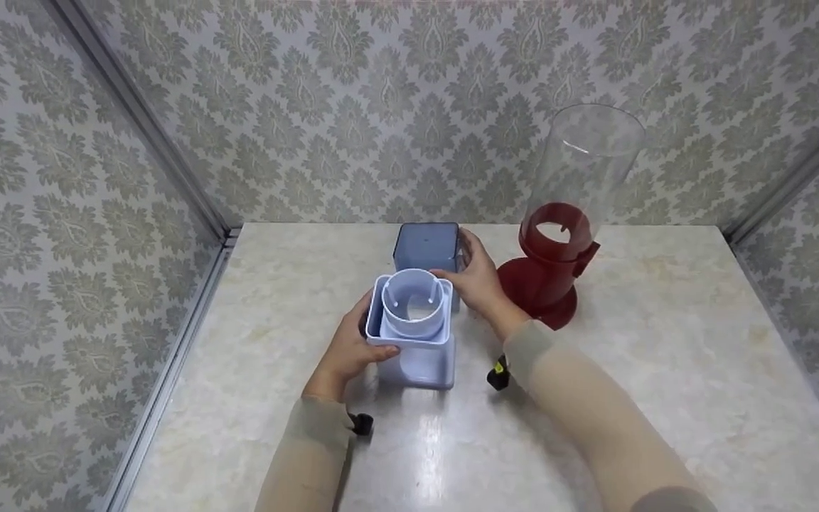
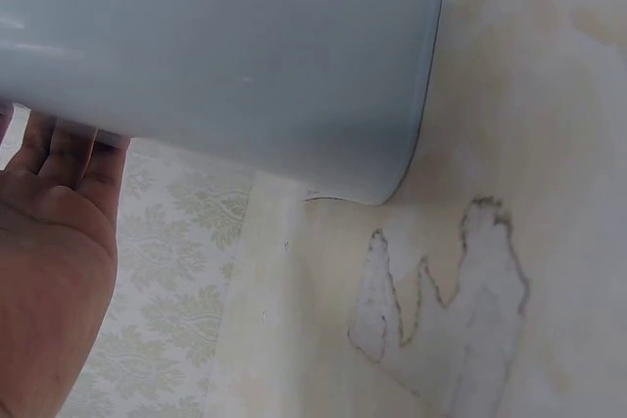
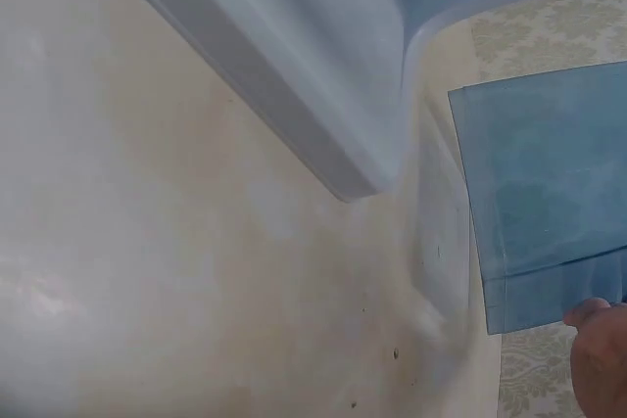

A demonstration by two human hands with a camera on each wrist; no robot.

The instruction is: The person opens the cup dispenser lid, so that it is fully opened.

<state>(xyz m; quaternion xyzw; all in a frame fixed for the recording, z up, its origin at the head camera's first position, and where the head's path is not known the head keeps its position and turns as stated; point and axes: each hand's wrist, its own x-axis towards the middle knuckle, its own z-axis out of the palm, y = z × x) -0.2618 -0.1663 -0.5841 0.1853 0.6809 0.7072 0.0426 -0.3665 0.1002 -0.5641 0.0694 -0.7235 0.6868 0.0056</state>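
A pale blue dispenser base (image 1: 418,364) stands mid-table, with a square rim and a round collar on top. My left hand (image 1: 349,347) grips its left side, thumb at the front just below the rim. In the left wrist view the base's smooth wall (image 2: 245,66) hides the fingertips of that hand (image 2: 59,242). Right behind the base is a see-through dark blue square container (image 1: 427,245). My right hand (image 1: 479,279) holds the container by its right side. In the right wrist view its thumb lies at the lower edge of the container (image 3: 558,183).
A red dispenser base (image 1: 544,295) with a tall clear cylinder (image 1: 587,163) on it stands right of my right hand. Patterned walls (image 1: 424,107) enclose the pale marbled table (image 1: 665,320) at the back and both sides.
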